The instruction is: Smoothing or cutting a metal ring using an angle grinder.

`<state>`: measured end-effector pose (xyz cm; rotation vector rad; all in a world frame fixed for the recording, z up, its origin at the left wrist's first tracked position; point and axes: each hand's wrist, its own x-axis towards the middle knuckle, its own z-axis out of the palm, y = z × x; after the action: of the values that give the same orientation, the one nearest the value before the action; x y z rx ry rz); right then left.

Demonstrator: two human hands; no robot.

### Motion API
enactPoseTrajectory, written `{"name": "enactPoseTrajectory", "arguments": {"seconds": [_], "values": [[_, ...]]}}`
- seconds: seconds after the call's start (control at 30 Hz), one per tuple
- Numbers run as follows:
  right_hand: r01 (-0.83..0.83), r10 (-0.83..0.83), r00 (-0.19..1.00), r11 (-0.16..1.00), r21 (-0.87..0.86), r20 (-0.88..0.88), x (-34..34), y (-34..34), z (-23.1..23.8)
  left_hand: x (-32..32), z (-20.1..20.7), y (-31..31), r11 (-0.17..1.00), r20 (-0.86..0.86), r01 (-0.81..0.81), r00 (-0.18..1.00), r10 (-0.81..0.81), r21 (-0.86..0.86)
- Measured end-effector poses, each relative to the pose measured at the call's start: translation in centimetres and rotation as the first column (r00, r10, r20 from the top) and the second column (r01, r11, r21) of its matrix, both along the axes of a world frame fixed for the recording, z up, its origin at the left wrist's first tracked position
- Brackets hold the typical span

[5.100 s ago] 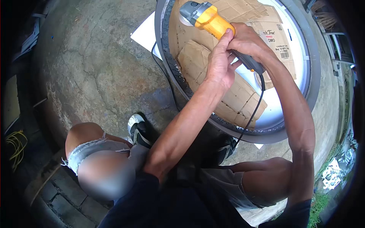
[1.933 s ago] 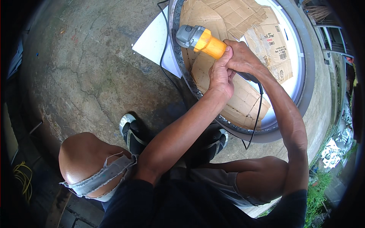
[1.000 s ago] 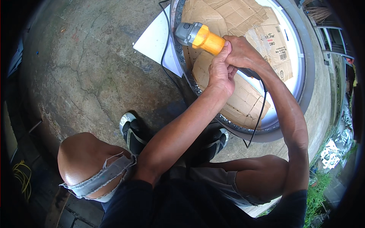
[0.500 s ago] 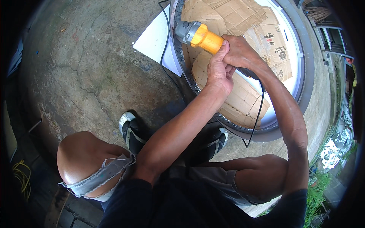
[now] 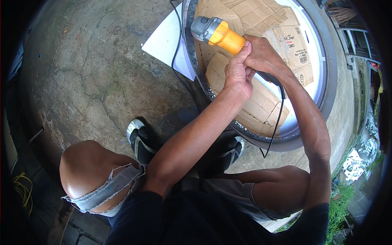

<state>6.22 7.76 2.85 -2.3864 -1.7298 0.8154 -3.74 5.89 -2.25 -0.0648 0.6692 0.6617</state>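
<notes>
Both hands grip a yellow angle grinder (image 5: 226,38) with a grey head. My left hand (image 5: 237,73) wraps the underside of its body, thumb laid along the yellow housing. Just beyond, my right hand (image 5: 263,54) closes over the dark rear part, from which a black cord hangs. The grinder's head lies over the left inner edge of a large round grey ring (image 5: 300,143); whether it touches the ring cannot be made out. Flattened brown cardboard (image 5: 261,108) and white sheet lie inside the ring. The grinder's disc is hidden beneath its head.
A white panel (image 5: 161,47) lies on the concrete floor (image 5: 94,77) left of the ring, with a black cable (image 5: 176,53) across it. My shoes (image 5: 141,141) stand near the ring's front edge. Yellow cord (image 5: 23,190) lies at far left; metal racks and green plants (image 5: 341,204) are at right.
The grinder's head has shifted slightly right and up, away from the ring's left edge. Both hands have moved a little to the right with it.
</notes>
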Motion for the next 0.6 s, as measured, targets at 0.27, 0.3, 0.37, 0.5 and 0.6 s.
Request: {"name": "enactPoseTrajectory", "arguments": {"seconds": [0.27,0.3,0.37,0.5,0.6], "values": [[-0.023,0.022,0.999,1.0,-0.011,-0.045,0.1,-0.3,-1.1,0.0,-0.2,-0.1,0.999,-0.033,-0.029,0.999,0.028,-0.044],[-0.022,0.021,0.999,1.0,-0.01,-0.043,0.0,-0.2,-1.3,0.0,-0.5,-0.2,0.999,-0.033,-0.032,0.999,0.03,-0.044],[-0.049,0.049,0.998,0.999,-0.001,-0.038,0.3,-0.4,-1.6,0.0,-0.9,-0.3,0.998,-0.011,-0.041,0.999,0.041,-0.045],[-0.017,0.017,1.0,1.0,0.025,-0.025,0.1,-0.4,-2.5,-0.1,-1.3,-0.2,0.999,-0.017,-0.03,0.999,0.029,-0.038],[-0.067,0.066,0.996,0.998,-0.011,-0.059,0.2,-0.9,-1.9,-0.1,-1.4,-0.3,0.999,-0.035,-0.027,0.999,0.025,-0.046]]}}
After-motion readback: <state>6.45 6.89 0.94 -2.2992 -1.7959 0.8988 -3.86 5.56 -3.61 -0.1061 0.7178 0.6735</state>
